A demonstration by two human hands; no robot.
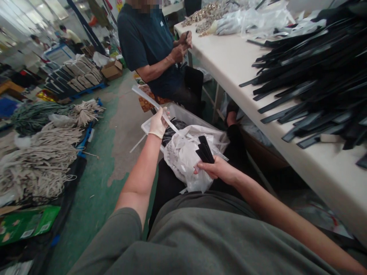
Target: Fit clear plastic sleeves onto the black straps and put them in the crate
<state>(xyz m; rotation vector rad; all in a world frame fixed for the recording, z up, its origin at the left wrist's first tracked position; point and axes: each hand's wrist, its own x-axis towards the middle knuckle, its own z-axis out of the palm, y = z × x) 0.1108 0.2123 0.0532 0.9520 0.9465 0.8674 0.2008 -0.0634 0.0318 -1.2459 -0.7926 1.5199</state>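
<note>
My left hand point(159, 121), in a pale glove, is closed round a long translucent white strip point(145, 96) above a grey plastic bin point(190, 110). In my right hand point(219, 169) is a small fan of short black strips point(205, 149), gripped between thumb and fingers. A crumpled white plastic bag point(183, 152) lies over the near side of the bin, just below and beside my right hand. Dark cord-like pieces point(179, 125) show inside the bin, partly covered by the bag. What the bag holds is hard to make out.
At the right, a white table point(226, 63) carries a large heap of black strips point(312, 76), plastic bags and small metallic pieces point(205, 15). A seated co-worker point(151, 46) handles something small beyond the bin. Bundles of beige cord point(43, 160) lie on the left.
</note>
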